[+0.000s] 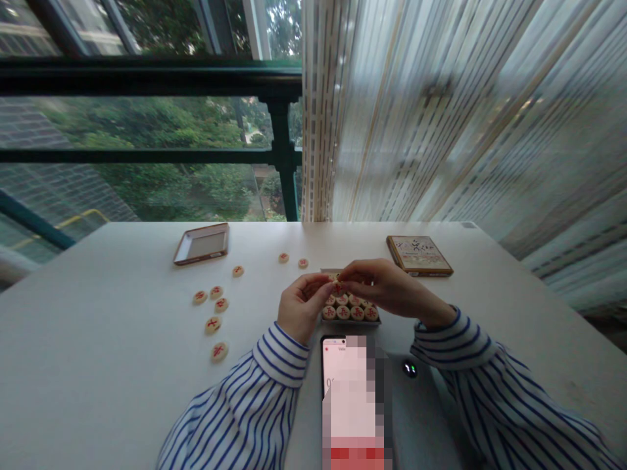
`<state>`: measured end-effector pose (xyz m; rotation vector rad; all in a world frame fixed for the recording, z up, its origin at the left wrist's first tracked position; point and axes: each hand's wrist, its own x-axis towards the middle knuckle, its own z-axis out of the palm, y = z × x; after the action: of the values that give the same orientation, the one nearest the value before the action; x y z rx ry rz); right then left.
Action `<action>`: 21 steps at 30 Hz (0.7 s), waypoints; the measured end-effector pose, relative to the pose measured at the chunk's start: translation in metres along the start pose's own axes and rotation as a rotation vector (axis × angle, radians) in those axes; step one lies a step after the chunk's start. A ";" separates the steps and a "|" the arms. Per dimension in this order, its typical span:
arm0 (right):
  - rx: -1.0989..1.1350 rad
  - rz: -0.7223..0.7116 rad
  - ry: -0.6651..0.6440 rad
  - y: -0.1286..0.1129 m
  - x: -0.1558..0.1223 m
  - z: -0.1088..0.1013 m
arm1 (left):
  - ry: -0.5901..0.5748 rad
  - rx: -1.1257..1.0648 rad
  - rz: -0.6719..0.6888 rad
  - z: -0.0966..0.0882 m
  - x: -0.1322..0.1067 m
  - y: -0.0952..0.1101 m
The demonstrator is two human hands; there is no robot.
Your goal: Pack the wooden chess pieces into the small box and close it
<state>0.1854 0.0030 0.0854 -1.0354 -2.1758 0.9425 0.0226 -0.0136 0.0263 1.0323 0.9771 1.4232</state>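
Your left hand [301, 303] and right hand [386, 284] met over the small box [350, 322], each with thumb and fingers drawn together in a pinch. Between their fingertips you had one round piece [337, 287] with a red character, directly above the box; contact with the pieces below: cannot tell. Rows of similar pieces [343, 313] lay in the box. Eight loose discs [213, 325] were scattered to the left on the white table [122, 339]. Shallow tray [200, 246]: far left. Patterned case [418, 254]: far right. Phone [350, 405]: nearest you.
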 end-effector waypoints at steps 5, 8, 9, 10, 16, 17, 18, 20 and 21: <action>-0.036 -0.041 -0.002 0.000 0.000 -0.001 | -0.024 0.041 -0.076 -0.003 0.001 0.000; -0.086 -0.057 0.004 0.000 -0.001 -0.001 | -0.042 0.057 -0.088 -0.005 0.001 -0.002; -0.089 -0.065 -0.006 0.000 -0.001 -0.001 | -0.040 0.046 -0.093 -0.006 0.001 -0.002; -0.089 -0.075 -0.021 -0.001 -0.002 -0.001 | -0.035 0.030 -0.103 -0.006 0.001 -0.002; -0.198 -0.167 -0.021 -0.005 -0.002 0.001 | -0.017 -0.080 -0.152 -0.006 0.001 -0.002; -0.231 -0.176 -0.011 -0.005 -0.002 0.001 | -0.021 -0.083 -0.152 -0.006 0.001 -0.003; -0.262 -0.182 -0.004 -0.006 -0.002 0.001 | -0.028 -0.082 -0.151 -0.006 0.001 -0.003; -0.318 -0.196 0.008 -0.006 -0.002 0.002 | -0.039 -0.074 -0.144 -0.006 0.002 -0.003; -0.345 -0.201 0.012 -0.006 -0.002 0.002 | -0.040 -0.068 -0.138 -0.007 0.002 -0.003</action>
<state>0.1828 -0.0022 0.0889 -0.9440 -2.4322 0.4796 0.0172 -0.0119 0.0215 0.9225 0.9466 1.3086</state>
